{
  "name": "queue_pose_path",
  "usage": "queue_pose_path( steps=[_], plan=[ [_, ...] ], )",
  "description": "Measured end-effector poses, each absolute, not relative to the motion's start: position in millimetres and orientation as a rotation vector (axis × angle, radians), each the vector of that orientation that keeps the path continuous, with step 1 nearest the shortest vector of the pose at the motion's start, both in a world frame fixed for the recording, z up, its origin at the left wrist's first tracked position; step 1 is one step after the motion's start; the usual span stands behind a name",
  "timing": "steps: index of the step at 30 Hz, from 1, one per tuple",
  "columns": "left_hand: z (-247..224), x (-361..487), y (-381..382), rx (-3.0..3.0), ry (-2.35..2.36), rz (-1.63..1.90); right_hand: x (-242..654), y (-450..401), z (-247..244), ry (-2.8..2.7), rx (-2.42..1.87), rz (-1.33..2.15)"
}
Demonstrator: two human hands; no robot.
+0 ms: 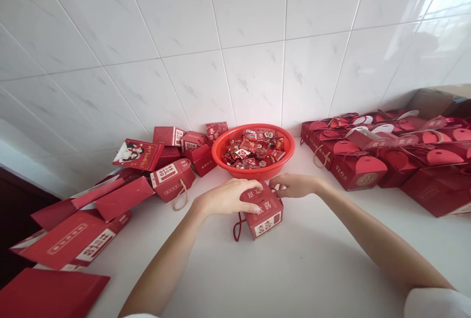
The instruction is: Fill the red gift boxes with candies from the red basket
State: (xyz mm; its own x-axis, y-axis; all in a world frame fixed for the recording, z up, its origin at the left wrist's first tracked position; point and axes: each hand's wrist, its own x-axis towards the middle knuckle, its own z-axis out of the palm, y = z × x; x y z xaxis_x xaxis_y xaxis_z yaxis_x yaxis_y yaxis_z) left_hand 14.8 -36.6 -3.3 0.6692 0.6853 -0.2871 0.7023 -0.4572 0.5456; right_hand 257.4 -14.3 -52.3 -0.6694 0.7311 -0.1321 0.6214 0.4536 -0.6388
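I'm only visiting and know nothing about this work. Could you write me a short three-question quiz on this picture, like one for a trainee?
1. Where does the plastic basket stand?
a) Beyond the handled box, toward the tiled wall
b) Nearer the person than that box
c) On the floor

2. True or false: the left hand is on the handled box, while the right hand is at its right side.

3. Short answer: what lies in the basket?

Key:
1. a
2. True
3. Small wrapped packets, mostly red
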Motion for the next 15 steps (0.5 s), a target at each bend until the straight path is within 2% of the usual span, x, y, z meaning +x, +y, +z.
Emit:
queue_pose_path(
  steps=[5,10,15],
  plan=[
    [2.4,14.8,-38.7,2.251,1.089,-0.068,258.2,-11.3,-52.4,-2.412,-1.214,1.089],
    [-2.1,14.8,-38.2,2.266,1.069,-0.027,262.0,-21.0,-29.5,-2.012,-0.874,1.519],
    [-12.6,22.9,-36.0,2.215,1.033,0.115,249.4,-37.2,-22.8,-2.041,-0.724,1.536]
  ],
)
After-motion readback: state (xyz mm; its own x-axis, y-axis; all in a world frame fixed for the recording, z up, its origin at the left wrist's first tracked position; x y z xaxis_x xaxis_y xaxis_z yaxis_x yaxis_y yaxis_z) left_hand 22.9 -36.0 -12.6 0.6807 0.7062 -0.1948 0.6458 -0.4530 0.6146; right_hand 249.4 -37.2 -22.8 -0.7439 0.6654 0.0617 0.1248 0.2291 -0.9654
